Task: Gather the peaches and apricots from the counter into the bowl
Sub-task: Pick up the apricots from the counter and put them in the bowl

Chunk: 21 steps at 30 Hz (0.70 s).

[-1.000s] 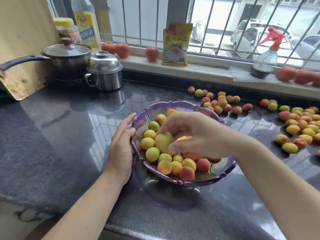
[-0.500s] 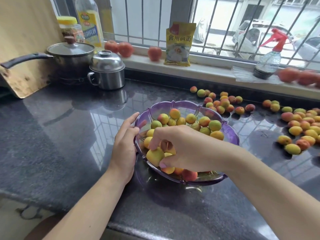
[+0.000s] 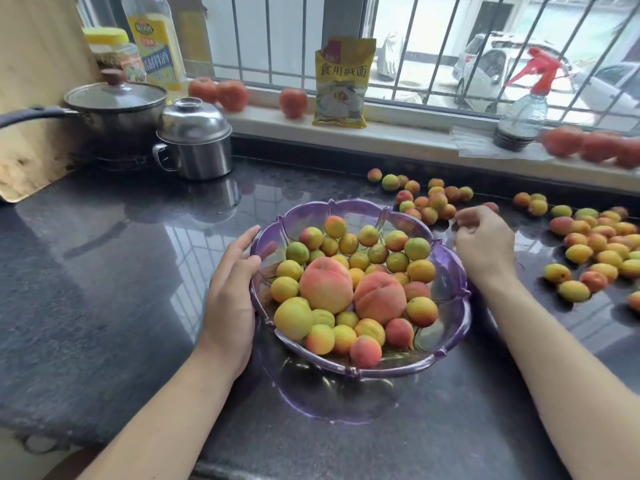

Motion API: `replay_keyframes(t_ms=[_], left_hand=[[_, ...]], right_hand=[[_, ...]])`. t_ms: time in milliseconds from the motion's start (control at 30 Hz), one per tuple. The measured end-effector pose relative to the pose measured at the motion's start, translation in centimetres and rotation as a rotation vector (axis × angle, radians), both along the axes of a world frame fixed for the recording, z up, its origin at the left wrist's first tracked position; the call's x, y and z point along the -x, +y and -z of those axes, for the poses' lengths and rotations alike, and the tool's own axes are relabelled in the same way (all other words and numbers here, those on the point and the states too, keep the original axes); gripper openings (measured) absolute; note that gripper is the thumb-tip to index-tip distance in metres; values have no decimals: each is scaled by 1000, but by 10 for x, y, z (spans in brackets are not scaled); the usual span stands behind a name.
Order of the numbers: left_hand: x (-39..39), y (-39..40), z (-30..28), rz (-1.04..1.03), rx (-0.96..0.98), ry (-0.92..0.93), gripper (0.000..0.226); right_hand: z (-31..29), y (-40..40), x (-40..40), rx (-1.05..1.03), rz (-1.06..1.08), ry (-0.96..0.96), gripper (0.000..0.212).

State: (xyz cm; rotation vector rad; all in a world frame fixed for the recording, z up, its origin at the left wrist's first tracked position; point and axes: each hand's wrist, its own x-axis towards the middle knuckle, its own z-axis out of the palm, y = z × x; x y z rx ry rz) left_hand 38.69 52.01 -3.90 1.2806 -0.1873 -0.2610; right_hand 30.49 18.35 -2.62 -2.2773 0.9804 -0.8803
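**bowl half full, right hand out over the loose fruit**

around: dark glossy tabletop (image 3: 104, 271). back left a lidded pot (image 3: 116, 112) and a steel mug with lid (image 3: 194, 140), both well apart from the bowl. windowsill (image 3: 398, 133) carries tomatoes (image 3: 228, 93), a yellow packet (image 3: 343, 83) and a spray bottle (image 3: 524, 109). nothing stands between the bowl and the loose fruit.

task things: purple bowl (image 3: 450, 299) sits mid tabletop, holding two peaches (image 3: 325, 284) and many apricots. more apricots (image 3: 433, 202) lie in a cluster just behind the bowl's far right rim, and a bigger spread (image 3: 595, 244) lies along the right side.

fingers: left hand (image 3: 232, 289) rests against the bowl's left rim, fingers straight and close together, tips on the rim edge. right hand (image 3: 485, 240) hovers just past the bowl's right rim, near the back cluster; fingers loosely curled, blurred, can't tell if they pinch anything.

room: open tabletop left of the bowl and in front of it to the near edge. right side crowded with fruit up to the frame edge.
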Motion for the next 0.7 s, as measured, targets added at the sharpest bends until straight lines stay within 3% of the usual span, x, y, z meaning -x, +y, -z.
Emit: replay_keyframes(t_ms=[100,233,433,533,700], left_hand=[[-1,-1,1,-8,-5,-6,48],[-1,-1,1,-14,-6,-16,49],[-1,0,1,-22,-12,-29,50],[-1,0,2,-23,-8,-32,52],[-1,0,1,-13,-8,-30,52]], right_hand=[[19,-6,-5,145,-9,59,23],[13,2,-26,309,-291,338,41],[8,-1,-47,305,-311,427,45],[10,-3,-47,274,-310,356,37],[12,-6,-31,136,-313,-34,32]])
